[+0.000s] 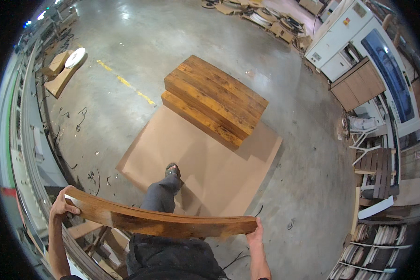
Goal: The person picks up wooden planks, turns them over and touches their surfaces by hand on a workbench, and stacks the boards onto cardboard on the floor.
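The concrete floor (140, 37) extends ahead of the hands, marked by a broken yellow line (126, 83). Machinery (28, 109) runs along the left-hand side; a white cabinet machine (338, 30) stands well beyond the right hand, with a filled rack (373, 247) farther right of that hand.

Held item: 1 long wood-grain board bundle (149, 221), suspended level in front of the torso. Lines along its upper edge suggest more than 1 layer; the exact count cannot be told. The bend in its outline is likely due to the lens.

Hand state: the left hand (63, 205) grips the left end, thumb on the near face. The right hand (255, 231) grips the right end. Neither is released.

Ahead of the hands, a brown sheet (149, 144) lies on the floor. A wood-grain stack (214, 95) rests partly on its far portion, with 1 lower step along the near side. 1 sandalled foot (172, 169) is on the sheet, between hands and stack.

Progress: the stack is already built up; the held bundle is apart from it and not yet set down.
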Demonstrator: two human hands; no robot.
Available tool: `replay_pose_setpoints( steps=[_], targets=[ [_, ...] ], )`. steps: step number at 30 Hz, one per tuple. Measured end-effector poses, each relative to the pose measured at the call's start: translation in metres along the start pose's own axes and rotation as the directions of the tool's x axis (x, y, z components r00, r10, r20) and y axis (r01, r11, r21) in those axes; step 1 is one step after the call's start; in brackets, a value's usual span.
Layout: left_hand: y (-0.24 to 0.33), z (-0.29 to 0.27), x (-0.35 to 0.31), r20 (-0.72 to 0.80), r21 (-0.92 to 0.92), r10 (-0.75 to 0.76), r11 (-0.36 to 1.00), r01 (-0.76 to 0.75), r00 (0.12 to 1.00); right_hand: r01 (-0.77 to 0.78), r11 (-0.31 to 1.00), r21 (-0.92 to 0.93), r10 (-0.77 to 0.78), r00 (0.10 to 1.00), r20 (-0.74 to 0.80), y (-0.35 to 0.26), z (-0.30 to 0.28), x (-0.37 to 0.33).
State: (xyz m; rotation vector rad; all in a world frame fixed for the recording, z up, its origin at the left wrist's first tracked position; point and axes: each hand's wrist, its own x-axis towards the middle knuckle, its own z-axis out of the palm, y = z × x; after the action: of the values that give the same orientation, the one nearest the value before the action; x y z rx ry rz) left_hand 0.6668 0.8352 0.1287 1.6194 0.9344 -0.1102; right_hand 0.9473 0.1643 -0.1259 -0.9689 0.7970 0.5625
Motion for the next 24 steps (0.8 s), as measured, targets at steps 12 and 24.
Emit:
replay_pose_setpoints(
  steps=[12, 24],
  targets=[
    [0.183, -0.038, 0.292, 0.286, -0.064, -0.121, 0.987, 0.145, 0.95, 0.188, 0.979, 0.083, -0.185, 0.982, -0.042, -0.086, 0.164, 0.014],
    [0.226, 0.027, 0.564, 0.388, 0.266, -0.273, 0.948, 0.176, 0.88, 0.13, 0.958, 0.255, -0.084, 0.979, -0.183, -0.054, 0.218, 0.212]
  ],
)
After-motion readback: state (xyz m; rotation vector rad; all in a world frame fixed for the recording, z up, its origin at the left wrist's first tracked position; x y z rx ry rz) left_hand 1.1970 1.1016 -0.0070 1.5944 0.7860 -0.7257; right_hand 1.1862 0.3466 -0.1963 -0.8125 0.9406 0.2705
